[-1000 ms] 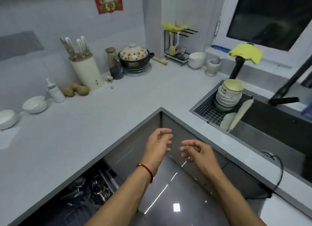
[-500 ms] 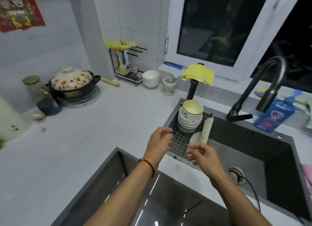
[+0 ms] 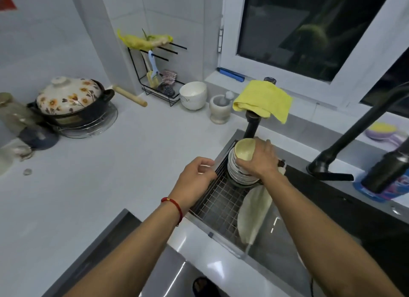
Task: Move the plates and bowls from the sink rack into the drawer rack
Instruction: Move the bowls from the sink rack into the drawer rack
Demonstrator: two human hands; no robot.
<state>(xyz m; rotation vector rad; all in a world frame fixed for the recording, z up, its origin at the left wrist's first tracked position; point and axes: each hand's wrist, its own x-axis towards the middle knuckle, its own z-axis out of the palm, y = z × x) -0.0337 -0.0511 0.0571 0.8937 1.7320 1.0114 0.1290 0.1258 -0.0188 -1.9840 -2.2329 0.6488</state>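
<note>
A stack of white bowls (image 3: 240, 175) stands at the far end of the wire sink rack (image 3: 218, 206). On top sits a cream bowl (image 3: 244, 149). My right hand (image 3: 262, 161) wraps the right side of the top bowls, fingers curled on the rim. My left hand (image 3: 194, 180) hovers just left of the stack over the rack's edge, fingers loosely bent, holding nothing. A pale plate (image 3: 253, 214) leans on edge in the rack, nearer me, partly under my right forearm. The drawer rack is out of view.
A black tap post with a yellow cloth (image 3: 263, 100) stands right behind the bowls. A black faucet (image 3: 354, 141) arches over the sink at right. A mortar (image 3: 220, 108), white pot (image 3: 193, 95), utensil stand (image 3: 157, 75) and flowered casserole (image 3: 70, 99) line the counter.
My view swung from the open drawer to the sink. Both hands reached forward; my right hand closed on the top bowls and my left came beside the stack.
</note>
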